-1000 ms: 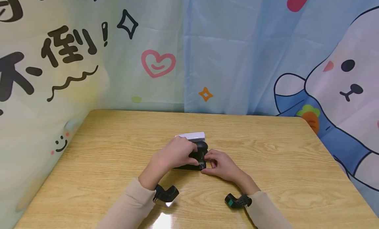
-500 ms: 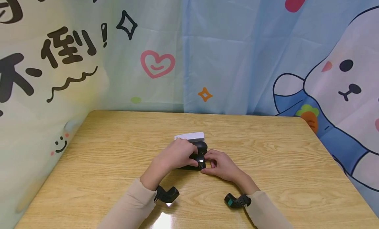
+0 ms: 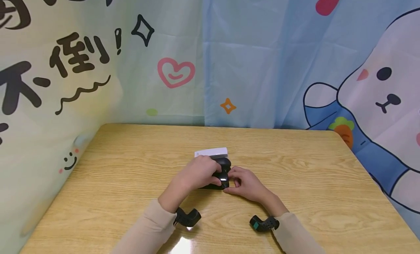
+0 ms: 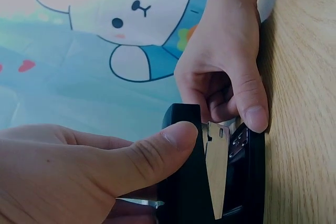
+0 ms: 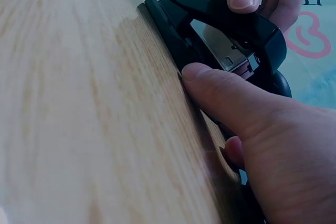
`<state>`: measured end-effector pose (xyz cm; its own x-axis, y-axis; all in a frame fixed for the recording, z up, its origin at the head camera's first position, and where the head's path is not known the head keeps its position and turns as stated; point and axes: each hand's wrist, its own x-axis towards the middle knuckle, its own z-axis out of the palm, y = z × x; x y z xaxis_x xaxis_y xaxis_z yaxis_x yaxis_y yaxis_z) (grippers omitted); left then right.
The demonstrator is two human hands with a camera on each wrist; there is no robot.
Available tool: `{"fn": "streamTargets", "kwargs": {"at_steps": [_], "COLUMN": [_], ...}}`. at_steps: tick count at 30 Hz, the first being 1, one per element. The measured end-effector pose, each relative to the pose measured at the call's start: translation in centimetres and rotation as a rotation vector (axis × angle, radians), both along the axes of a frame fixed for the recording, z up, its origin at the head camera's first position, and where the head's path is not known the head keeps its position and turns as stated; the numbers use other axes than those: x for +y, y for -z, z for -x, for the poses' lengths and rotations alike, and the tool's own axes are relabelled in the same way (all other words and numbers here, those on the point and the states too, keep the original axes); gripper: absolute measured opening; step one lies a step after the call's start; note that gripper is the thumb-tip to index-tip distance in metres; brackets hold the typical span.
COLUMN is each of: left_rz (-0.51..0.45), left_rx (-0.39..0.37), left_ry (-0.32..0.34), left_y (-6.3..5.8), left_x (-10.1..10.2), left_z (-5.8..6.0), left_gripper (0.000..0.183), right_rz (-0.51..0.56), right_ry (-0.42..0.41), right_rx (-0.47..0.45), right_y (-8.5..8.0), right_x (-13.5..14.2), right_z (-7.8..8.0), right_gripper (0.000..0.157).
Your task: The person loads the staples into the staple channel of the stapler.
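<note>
A black stapler [image 3: 224,173] stands on the table, its upper arm raised above the base [image 4: 255,177]. Between them the metal staple magazine [image 4: 216,169] shows in the left wrist view. My left hand [image 3: 200,172] grips the upper arm, its thumb on one side and fingers on the other. At the stapler's front end, my right hand [image 3: 247,183] holds the base with the thumb [image 5: 212,77] against its edge and the fingers bent. Some of the right fingertips are hidden. Just behind the stapler lies a white, box-like object [image 3: 211,152], partly covered by the left hand.
The wooden table [image 3: 311,173] reaches back to a printed cloth backdrop [image 3: 242,57]. Black wrist cameras [image 3: 187,217] sit on both wrists above the tabletop.
The head view has shifted slightly. Both hands keep their places on the stapler, and a bright reflection shows more clearly on its front part.
</note>
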<state>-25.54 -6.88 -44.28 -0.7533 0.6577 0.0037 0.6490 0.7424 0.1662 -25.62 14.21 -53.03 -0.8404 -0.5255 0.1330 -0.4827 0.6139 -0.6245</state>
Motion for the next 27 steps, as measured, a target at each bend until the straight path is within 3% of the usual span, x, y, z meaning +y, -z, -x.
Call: {"fn": "streamTargets", "kwargs": {"at_steps": [12, 27], "left_rz": [0.087, 0.058], "left_rx": [0.035, 0.036], "left_ry": [-0.014, -0.018], "left_y": [0.0, 0.21], "left_x": [0.87, 0.6], "left_z": [-0.8, -0.68], "left_gripper": [0.023, 0.023], "right_rz": [0.005, 0.012], "right_ry": [-0.002, -0.008], "right_rx": [0.021, 0.014], "right_y": [0.16, 0.21], "right_x": [0.02, 0.2], "right_z": [0.0, 0.04], "right_gripper": [0.029, 0.031]}}
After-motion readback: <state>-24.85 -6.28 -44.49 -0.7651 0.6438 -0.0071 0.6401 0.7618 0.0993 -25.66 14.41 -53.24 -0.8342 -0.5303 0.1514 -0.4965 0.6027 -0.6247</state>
